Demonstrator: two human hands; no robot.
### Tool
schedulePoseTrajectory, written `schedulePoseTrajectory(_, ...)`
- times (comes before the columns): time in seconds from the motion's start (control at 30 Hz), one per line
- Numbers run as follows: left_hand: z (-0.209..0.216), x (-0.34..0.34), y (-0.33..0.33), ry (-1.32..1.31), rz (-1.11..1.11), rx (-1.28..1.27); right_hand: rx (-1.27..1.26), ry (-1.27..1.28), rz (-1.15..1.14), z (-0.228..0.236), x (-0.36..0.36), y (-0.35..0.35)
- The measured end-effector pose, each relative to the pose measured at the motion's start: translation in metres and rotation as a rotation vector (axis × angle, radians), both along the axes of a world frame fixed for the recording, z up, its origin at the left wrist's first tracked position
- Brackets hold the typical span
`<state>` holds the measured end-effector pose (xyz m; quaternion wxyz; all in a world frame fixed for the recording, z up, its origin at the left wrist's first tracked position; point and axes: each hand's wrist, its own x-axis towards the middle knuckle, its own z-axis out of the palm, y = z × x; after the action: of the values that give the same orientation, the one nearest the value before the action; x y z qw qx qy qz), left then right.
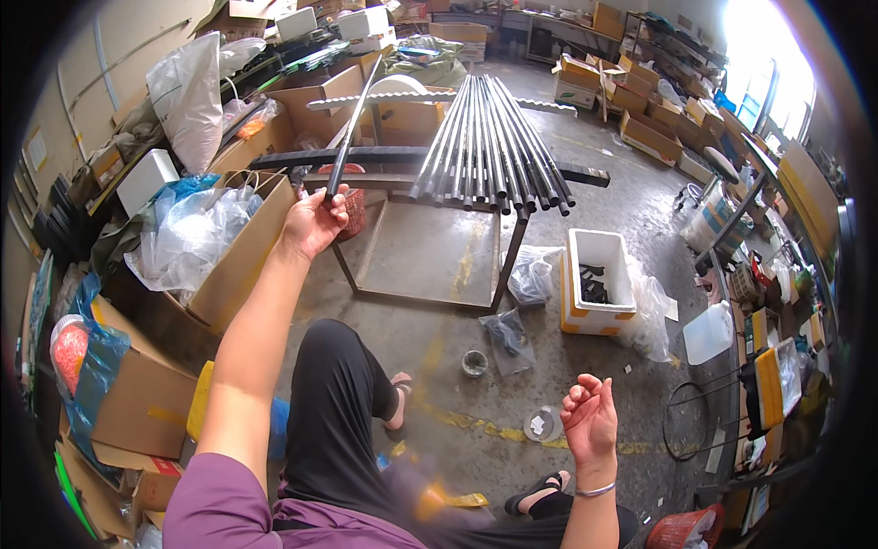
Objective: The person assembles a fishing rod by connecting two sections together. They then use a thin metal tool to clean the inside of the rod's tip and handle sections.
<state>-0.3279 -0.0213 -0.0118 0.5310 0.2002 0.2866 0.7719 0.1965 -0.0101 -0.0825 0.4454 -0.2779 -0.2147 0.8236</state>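
Observation:
My left hand (pixel 315 222) is closed round the near end of a long thin black rod (pixel 349 128), which slants up and away above the left of a metal rack. My right hand (pixel 590 416) is raised at the lower right, fingers loosely curled, with nothing visible in it. Several similar dark, shiny rods (pixel 489 146) lie side by side, fanned toward me, on the rack. They rest across its dark padded front bar (pixel 585 174) and a notched rear bar (pixel 540 106).
A white foam box (pixel 599 322) with black pieces stands right of the rack. A small round container (pixel 475 363) and a tape roll (pixel 540 425) lie on the floor. At left is a cardboard box (pixel 247 265) of plastic bags; cluttered shelves (pixel 741 220) line the right.

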Motion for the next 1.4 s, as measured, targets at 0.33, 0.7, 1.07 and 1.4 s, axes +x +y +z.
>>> schedulePoseTrajectory(0.33, -0.06, -0.063, 0.029, -0.039, -0.002, 0.014, -0.023, -0.009, 0.014, -0.003, -0.01, 0.003)
schedulePoseTrajectory(0.7, -0.081, -0.02, 0.011, 0.053, -0.019, -0.117, -0.046, 0.022, 0.047, -0.006, -0.018, 0.011)
schedulePoseTrajectory(1.07, -0.038, 0.026, 0.145, 0.596, 0.087, -0.542, -0.062, 0.028, 0.078, -0.007, -0.028, 0.017)
schedulePoseTrajectory(1.4, -0.023, 0.054, 0.128, 0.819, 0.211, -0.345, -0.058, 0.036, 0.066, -0.008, -0.028, 0.018)
